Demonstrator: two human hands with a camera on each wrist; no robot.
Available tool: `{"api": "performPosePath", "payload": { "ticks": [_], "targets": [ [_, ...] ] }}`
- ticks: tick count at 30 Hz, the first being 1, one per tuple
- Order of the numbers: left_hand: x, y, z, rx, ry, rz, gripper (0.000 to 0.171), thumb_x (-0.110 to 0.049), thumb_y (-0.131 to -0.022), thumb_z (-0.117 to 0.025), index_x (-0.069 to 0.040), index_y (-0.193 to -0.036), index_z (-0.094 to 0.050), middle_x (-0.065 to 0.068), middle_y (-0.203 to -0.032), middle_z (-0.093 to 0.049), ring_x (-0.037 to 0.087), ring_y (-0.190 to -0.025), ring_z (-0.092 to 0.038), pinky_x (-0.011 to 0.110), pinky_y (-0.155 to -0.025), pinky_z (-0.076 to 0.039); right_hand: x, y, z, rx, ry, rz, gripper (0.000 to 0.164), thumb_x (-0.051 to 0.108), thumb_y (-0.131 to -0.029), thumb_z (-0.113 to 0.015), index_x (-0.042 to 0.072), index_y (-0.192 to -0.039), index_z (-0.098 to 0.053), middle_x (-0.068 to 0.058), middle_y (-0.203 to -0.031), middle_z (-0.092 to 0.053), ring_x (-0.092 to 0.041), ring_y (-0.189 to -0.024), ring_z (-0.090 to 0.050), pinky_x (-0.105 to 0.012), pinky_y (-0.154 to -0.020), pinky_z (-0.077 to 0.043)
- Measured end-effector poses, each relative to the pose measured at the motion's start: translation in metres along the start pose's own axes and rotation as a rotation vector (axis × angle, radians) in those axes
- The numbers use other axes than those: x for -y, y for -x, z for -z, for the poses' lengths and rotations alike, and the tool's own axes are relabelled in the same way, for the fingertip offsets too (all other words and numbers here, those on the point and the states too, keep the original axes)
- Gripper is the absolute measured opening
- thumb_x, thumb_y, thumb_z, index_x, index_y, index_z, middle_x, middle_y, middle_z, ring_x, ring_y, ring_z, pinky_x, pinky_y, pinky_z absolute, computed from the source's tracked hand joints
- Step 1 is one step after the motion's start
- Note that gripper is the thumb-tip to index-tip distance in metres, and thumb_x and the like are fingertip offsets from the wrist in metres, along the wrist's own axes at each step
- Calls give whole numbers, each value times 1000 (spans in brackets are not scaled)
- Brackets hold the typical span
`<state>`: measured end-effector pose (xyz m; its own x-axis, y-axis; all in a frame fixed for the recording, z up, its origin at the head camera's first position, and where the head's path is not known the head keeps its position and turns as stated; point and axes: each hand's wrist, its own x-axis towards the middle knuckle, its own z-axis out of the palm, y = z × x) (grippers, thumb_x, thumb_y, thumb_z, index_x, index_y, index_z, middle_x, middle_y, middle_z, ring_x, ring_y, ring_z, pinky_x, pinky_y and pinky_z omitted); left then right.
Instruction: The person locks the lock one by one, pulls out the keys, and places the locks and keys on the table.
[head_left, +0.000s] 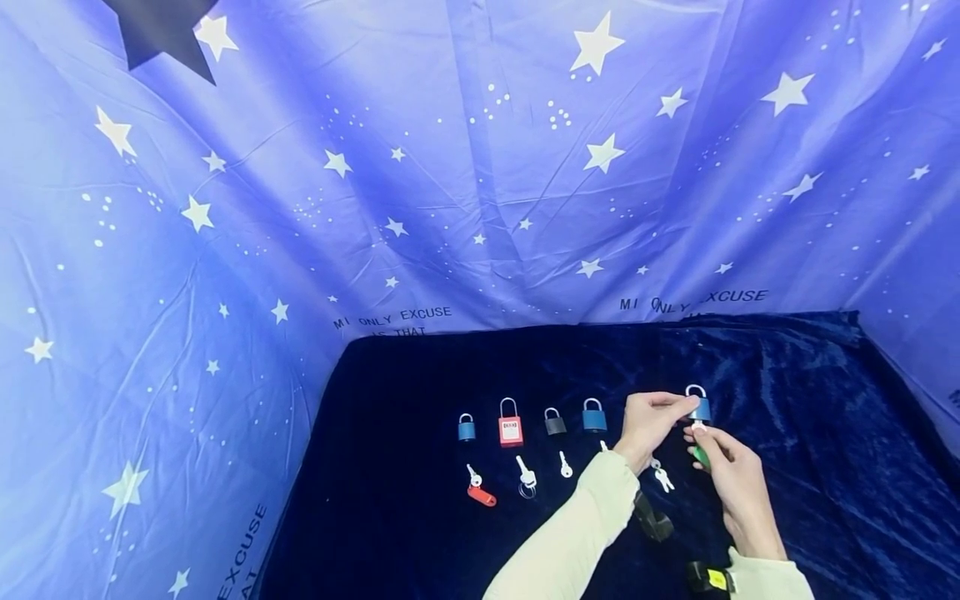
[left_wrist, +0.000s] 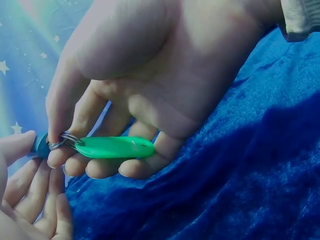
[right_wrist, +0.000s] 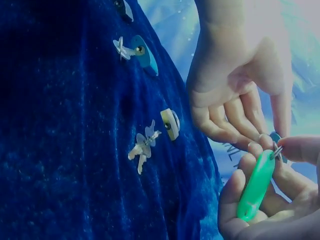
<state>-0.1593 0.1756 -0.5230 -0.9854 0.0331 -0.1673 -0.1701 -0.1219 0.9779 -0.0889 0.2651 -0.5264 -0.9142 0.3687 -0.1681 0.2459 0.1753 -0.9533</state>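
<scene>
A blue padlock (head_left: 701,410) with a silver shackle is held up above the cloth. My left hand (head_left: 648,427) pinches its body between thumb and fingers. Just below, my right hand (head_left: 737,483) pinches a key at the padlock's underside. Fingers hide the key's blade, so I cannot tell how deep it sits in the lock. From the key's ring (left_wrist: 70,140) a green tag (right_wrist: 257,186) hangs against the right hand's fingers. In the left wrist view, only a bit of the padlock (left_wrist: 41,146) shows between the two hands.
On dark blue velvet cloth (head_left: 390,533) stand a small blue padlock (head_left: 467,428), a red one (head_left: 511,429), a dark one (head_left: 554,423) and a larger blue one (head_left: 595,417). Keys lie before them, one with a red tag (head_left: 482,497). A brass-coloured padlock (right_wrist: 169,125) lies near more keys (right_wrist: 144,144).
</scene>
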Motion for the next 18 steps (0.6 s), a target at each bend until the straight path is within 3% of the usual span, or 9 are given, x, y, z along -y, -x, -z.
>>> {"api": "performPosePath", "payload": {
  "ticks": [5, 12, 18],
  "targets": [
    [0, 3, -3, -28, -2, -18, 9, -18, -78, -83, -9, -77, -79, 3, -66, -73, 7, -61, -65, 16, -69, -51, 1, 0, 2, 3, 19, 43, 39, 30, -104, -51, -6, -113, -64, 17, -77, -62, -2, -67, -58, -20, -57, -51],
    [2, 4, -6, -16, 3, -58, 10, -17, -78, -83, -7, -78, -79, 15, -72, -74, 28, -69, -72, 15, -64, -50, 4, 1, 2, 4, 18, 49, 32, 24, -106, -44, 5, -87, -63, 10, -67, -51, -4, -56, -50, -22, -51, -46],
    [4, 5, -8, -9, 16, -86, 11, -14, -79, -82, -4, -79, -79, 17, -74, -74, 30, -70, -73, 15, -63, -50, 6, 3, 4, 14, -46, 9, 30, 20, -105, -44, 8, -84, -61, 9, -65, -47, -5, -54, -45, -23, -49, -40]
  ]
}}
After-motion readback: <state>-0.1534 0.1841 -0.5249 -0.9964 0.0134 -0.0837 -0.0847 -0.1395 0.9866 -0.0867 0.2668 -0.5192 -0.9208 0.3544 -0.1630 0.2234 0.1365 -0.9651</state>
